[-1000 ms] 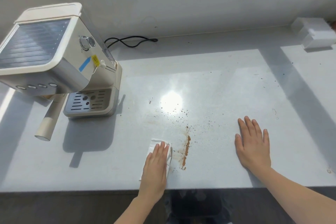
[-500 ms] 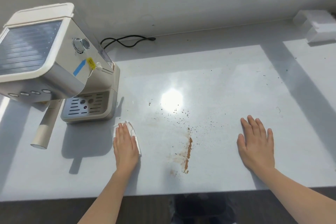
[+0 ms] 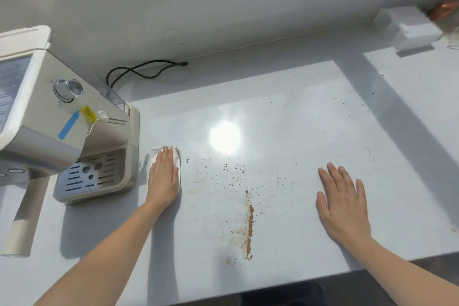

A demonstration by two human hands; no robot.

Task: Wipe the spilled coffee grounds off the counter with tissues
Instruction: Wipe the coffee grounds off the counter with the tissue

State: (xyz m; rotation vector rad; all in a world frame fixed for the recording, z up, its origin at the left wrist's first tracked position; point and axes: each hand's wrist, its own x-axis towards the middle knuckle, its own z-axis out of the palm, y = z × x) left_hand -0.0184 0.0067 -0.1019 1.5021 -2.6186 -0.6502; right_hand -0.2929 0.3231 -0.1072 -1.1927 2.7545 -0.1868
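Tissue [image 3: 177, 159] under flat left hand [image 3: 162, 177], apparently pressed; grounds [image 3: 249, 227] between it and splayed right hand [image 3: 344, 204].

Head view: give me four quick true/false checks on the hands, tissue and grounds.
1. The left hand presses a tissue flat on the counter. True.
2. The right hand holds a tissue. False: it lies bare, palm down.
3. The brown streak of grounds lies between the hands. True.
4. The tissue covers the streak. False: it sits well left of it, beside the coffee machine.
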